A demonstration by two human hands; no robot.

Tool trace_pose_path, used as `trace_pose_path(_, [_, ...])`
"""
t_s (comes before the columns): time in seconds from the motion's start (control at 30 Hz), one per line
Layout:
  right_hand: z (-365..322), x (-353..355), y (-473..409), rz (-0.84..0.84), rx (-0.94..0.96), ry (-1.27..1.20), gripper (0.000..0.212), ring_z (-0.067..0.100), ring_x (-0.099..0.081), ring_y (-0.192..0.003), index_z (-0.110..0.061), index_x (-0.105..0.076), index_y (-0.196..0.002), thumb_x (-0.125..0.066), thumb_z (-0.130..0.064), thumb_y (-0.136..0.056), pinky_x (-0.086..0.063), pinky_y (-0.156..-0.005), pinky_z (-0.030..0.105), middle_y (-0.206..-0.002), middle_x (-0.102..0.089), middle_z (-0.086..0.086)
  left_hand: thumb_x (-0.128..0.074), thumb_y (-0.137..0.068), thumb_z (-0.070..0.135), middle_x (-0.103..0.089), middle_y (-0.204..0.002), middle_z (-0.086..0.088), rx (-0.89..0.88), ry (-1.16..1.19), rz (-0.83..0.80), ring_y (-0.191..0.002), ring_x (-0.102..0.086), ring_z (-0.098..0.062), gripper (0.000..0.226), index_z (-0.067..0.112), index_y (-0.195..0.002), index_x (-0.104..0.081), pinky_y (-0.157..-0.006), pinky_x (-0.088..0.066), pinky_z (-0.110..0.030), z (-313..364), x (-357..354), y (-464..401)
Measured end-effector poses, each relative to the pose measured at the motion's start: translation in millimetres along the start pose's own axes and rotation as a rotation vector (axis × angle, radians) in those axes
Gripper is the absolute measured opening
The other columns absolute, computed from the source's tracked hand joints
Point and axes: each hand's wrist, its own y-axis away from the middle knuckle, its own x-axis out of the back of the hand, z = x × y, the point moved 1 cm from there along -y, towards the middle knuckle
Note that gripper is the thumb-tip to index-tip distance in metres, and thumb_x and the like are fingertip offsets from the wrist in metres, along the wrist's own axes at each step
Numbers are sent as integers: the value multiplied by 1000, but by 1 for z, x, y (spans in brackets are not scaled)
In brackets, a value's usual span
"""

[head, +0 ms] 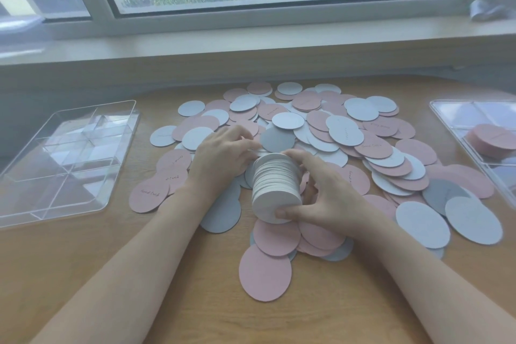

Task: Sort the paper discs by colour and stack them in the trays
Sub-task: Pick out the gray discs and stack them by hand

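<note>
Our right hand [321, 198] and left hand [220, 159] clasp the stack of white round paper discs [275, 187]; light, slippery layers likely shear, so we should grip opposite rims, toward the clear tray [117, 176] at nine o'clock.

- I'm holding a white disc stack [275, 186] on its side, over the pile.
- Pink and white loose discs [321, 131] are lying scattered, overlapping.
- A clear divided left tray [67, 159] is sitting bare; the right tray [458, 117] is holding pink stacked discs [491, 139].

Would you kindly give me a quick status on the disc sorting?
Both hands, left hand and right hand, grip white stack. Pink stack in right tray; left tray without discs. Mixed pile unsorted.
</note>
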Motion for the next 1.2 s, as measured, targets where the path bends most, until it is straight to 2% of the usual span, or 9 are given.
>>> trace_pose_path(0.1, [0, 0, 0, 0, 0, 3, 84, -11, -52, -84, -43, -42, -135, -90, -34, -67, -38, -73, 9, -106, -48, -35, -56, -95, 40, -66, -99, 8, -20, -51, 30, -82, -58, -18, 26, 26, -91, -78, -70, -35, -26, 1, 1, 0])
trace_pose_path(0.23, [0, 0, 0, 3, 7, -1, 84, -11, -52, -85, -43, -42, -136, -90, -36, -66, -36, -75, 9, -107, -49, -34, -66, -95, 23, -66, -101, 6, -22, -97, 66, -86, -58, -22, 11, 19, -90, -74, -68, -46, -36, 1, 1, -1])
trace_pose_path(0.47, [0, -1, 0, 8, 16, -26, 83, -9, -54, -83, -42, -44, -135, -90, -32, -67, -41, -72, 9, -106, -50, -34, -57, -99, 13, -64, -97, -2, 32, -75, 153, -84, -58, -27, 11, 10, -93, -65, -62, -47, -42, 3, 6, -1])
trace_pose_path(0.73, [2, -1, 1, 1, 18, -36, 86, -11, -52, -86, -40, -42, -139, -90, -31, -68, -41, -73, 9, -110, -49, -30, -46, -102, 21, -66, -93, -2, 239, 167, 200, -84, -56, -22, 20, 9, -102, -62, -70, -42, -33, 5, 17, 8])
trace_pose_path(0.87, [2, -1, 0, 1, 24, -33, 85, -10, -53, -86, -39, -42, -138, -89, -31, -68, -38, -75, 9, -110, -49, -24, -45, -103, 19, -66, -90, -3, 230, 319, 159, -81, -54, -14, 19, 8, -104, -61, -71, -44, -28, 9, 23, 11])
trace_pose_path(0.97, [2, -1, 0, 7, 28, -37, 85, -8, -52, -91, -37, -43, -139, -90, -30, -68, -39, -76, 9, -111, -47, -25, -48, -103, 14, -66, -91, 4, 207, 382, 168, -79, -54, -3, 14, 10, -105, -61, -70, -41, -14, 15, 28, 11])
trace_pose_path(1.03, [2, -1, 0, 16, 48, -29, 87, -2, -51, -104, -35, -43, -140, -90, -31, -67, -41, -77, 10, -121, -46, -17, -50, -103, 9, -65, -93, 15, 219, 469, 152, -83, -58, 2, 12, 11, -107, -62, -72, -41, -10, 22, 31, 10])
trace_pose_path(1.1, [4, -2, 0, 27, 51, -22, 91, 4, -50, -111, -35, -41, -141, -91, -32, -65, -42, -77, 10, -128, -43, -13, -53, -101, 4, -68, -95, 11, 247, 607, 110, -86, -65, -5, 16, 11, -112, -62, -73, -46, -12, 28, 33, 10])
trace_pose_path(1.2, [3, -1, 0, 49, 13, -41, 102, -4, -52, -94, -35, -33, -146, -93, -29, -63, -44, -71, 10, -126, -44, -18, -57, -99, 1, -72, -97, -4, 272, 796, 20, -85, -70, -19, 21, 12, -114, -67, -74, -52, -21, 31, 35, 10])
